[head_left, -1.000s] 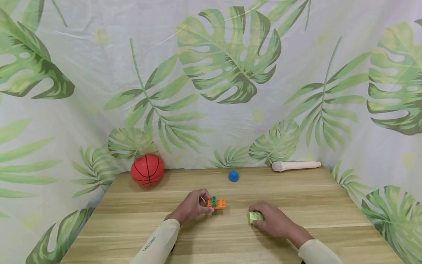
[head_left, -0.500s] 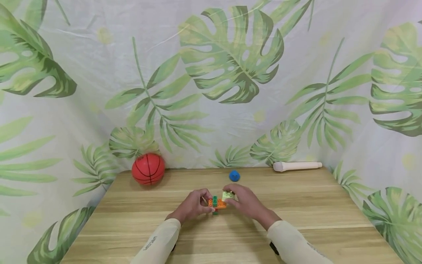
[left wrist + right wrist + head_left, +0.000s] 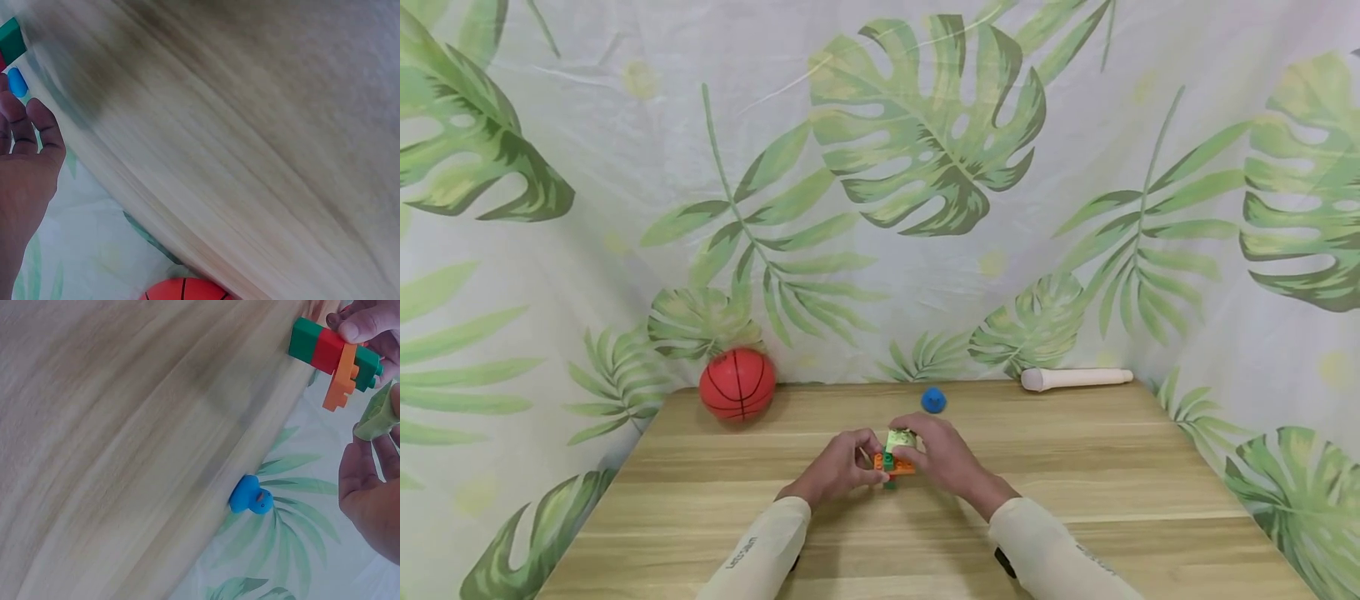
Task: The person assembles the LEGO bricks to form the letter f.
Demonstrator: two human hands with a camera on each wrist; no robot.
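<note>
My left hand (image 3: 838, 468) pinches a small stack of toy building bricks above the middle of the table. In the right wrist view the stack shows a green brick (image 3: 302, 337) at its lower end, then a red brick (image 3: 326, 350), a wider orange brick (image 3: 341, 380) and a second green brick (image 3: 367, 367) with studs. My right hand (image 3: 947, 457) pinches a pale green brick (image 3: 898, 440) just over the stack's studded end. A narrow gap parts the two in the right wrist view. Whether the stack touches the tabletop, I cannot tell.
A blue toy duck (image 3: 933, 400) sits behind my hands near the table's back edge. The red basketball (image 3: 737, 384) is at the back left, and a white microphone (image 3: 1077, 378) lies at the back right. Leaf-patterned cloth (image 3: 917, 283) hangs behind the wooden table (image 3: 700, 500).
My right hand has carried the pale green brick from the right, up and leftward, to over the stack. My left hand has stayed nearly still with the stack.
</note>
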